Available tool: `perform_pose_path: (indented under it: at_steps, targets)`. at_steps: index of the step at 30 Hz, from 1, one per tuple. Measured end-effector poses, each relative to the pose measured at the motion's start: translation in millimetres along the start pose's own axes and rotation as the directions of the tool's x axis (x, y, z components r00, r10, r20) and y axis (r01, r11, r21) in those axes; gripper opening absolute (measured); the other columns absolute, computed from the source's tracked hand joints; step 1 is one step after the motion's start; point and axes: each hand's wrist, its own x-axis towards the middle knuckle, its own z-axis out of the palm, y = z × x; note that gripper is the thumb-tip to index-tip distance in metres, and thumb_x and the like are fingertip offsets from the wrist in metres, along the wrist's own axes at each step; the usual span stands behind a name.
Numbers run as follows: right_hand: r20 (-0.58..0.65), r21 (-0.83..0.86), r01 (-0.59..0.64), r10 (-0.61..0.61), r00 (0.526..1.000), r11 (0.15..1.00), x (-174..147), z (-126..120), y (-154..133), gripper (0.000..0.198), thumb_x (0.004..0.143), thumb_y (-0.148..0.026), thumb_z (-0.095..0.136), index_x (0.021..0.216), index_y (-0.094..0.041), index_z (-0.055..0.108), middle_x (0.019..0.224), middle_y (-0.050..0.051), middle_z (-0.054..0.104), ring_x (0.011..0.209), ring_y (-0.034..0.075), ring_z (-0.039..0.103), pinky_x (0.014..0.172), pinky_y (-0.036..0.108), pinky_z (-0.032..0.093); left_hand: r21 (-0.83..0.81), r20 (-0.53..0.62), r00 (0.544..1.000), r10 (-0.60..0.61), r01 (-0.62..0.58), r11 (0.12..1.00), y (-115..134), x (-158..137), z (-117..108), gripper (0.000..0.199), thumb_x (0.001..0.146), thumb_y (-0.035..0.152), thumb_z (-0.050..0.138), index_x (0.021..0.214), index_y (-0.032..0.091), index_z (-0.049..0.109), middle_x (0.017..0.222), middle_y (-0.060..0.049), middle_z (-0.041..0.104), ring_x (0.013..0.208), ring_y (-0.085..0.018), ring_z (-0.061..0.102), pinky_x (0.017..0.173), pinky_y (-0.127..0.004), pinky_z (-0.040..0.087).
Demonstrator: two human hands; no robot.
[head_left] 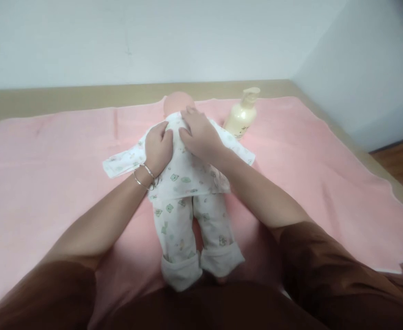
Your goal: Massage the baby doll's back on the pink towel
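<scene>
A baby doll [187,172] lies lengthwise in front of me, its bare head [178,101] at the far end. It wears a white printed top [184,176] and matching trousers [177,220] with the cuffs turned up. My left hand [158,146], a bangle at its wrist, is closed around the doll's left-hand shoulder in my view, thumb on top. Over the other shoulder, close to the collar, my right hand [201,133] is curled, its fingers reaching towards the neck. The doll's face is not visible, and some of my fingertips are hidden.
A pink cloth [50,183] is spread under the doll. Beyond the doll's right-hand sleeve stands a pale yellow pump bottle [241,114]. The tan table edge [84,96] runs along a white wall [153,41]. Wooden floor [400,160] shows at the far right.
</scene>
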Motion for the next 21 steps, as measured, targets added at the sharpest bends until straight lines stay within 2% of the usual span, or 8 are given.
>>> perform_pose_path:
  at_steps: [3,5,10,12,16,19,21]
  targets:
    - [-0.107,0.013,0.029,-0.027,0.994,0.999,-0.9,-0.7,3.3,0.059,0.098,-0.022,0.036,0.155,-0.019,0.046,0.168,0.007,0.040,0.163,0.030,0.027,0.136,0.060,0.022,-0.004,0.009,1.000,-0.016,0.016,1.000,2.3,-1.0,0.1,0.025,0.090,0.030,0.049,0.097,0.019,0.070,0.114,-0.008,0.075,0.121,-0.029,0.066,0.115,-0.044,0.050]
    - [-0.129,0.005,0.038,-0.037,0.991,0.999,-2.2,7.1,4.3,0.057,0.098,-0.024,0.036,0.154,-0.020,0.048,0.168,0.007,0.041,0.163,0.031,0.027,0.135,0.062,0.022,0.005,0.010,1.000,-0.022,0.022,1.000,4.2,-1.2,-0.1,0.024,0.090,0.029,0.049,0.095,0.019,0.070,0.112,-0.008,0.075,0.119,-0.028,0.066,0.114,-0.043,0.051]
    - [-0.015,-0.012,-0.014,0.014,1.000,1.000,-3.2,22.1,1.9,0.053,0.096,-0.023,0.040,0.145,-0.009,0.056,0.164,0.016,0.046,0.159,0.033,0.036,0.135,0.059,0.022,0.016,0.024,1.000,-0.006,0.005,1.000,7.1,-1.2,-1.0,0.026,0.089,0.028,0.048,0.097,0.019,0.071,0.115,-0.009,0.075,0.115,-0.027,0.067,0.111,-0.042,0.051]
    - [-0.004,-0.015,-0.018,0.018,1.000,1.000,-2.7,15.4,-0.1,0.053,0.095,-0.022,0.041,0.145,-0.010,0.055,0.165,0.016,0.044,0.160,0.032,0.034,0.136,0.058,0.022,0.016,0.021,1.000,-0.007,0.007,1.000,7.6,-1.6,-1.3,0.027,0.089,0.029,0.047,0.097,0.019,0.071,0.115,-0.009,0.076,0.115,-0.028,0.067,0.110,-0.042,0.051]
    - [-0.102,-0.032,-0.013,0.010,0.995,0.999,-4.7,-9.7,-7.1,0.057,0.095,-0.018,0.036,0.150,-0.017,0.050,0.169,0.008,0.039,0.163,0.029,0.028,0.137,0.060,0.019,0.010,0.019,1.000,0.002,-0.002,1.000,7.7,-2.1,-1.3,0.025,0.088,0.028,0.048,0.095,0.020,0.070,0.113,-0.008,0.076,0.114,-0.028,0.066,0.109,-0.043,0.051]
    - [-0.171,-0.054,-0.069,0.059,0.984,0.996,-9.4,-21.6,-14.3,0.061,0.094,-0.014,0.034,0.154,-0.014,0.047,0.172,0.009,0.033,0.165,0.029,0.022,0.138,0.055,0.018,0.014,0.011,1.000,0.014,-0.014,1.000,7.0,-2.0,-0.5,0.023,0.088,0.027,0.048,0.093,0.020,0.069,0.108,-0.007,0.075,0.112,-0.028,0.066,0.108,-0.043,0.051]
    - [-0.219,-0.105,-0.074,0.049,0.974,0.992,-12.2,-21.6,-17.8,0.062,0.092,-0.013,0.036,0.153,-0.012,0.048,0.175,0.009,0.026,0.167,0.030,0.013,0.139,0.054,0.012,0.010,0.001,1.000,0.021,-0.021,1.000,6.2,-1.8,0.1,0.020,0.088,0.026,0.048,0.089,0.021,0.068,0.101,-0.006,0.074,0.108,-0.026,0.066,0.106,-0.042,0.051]
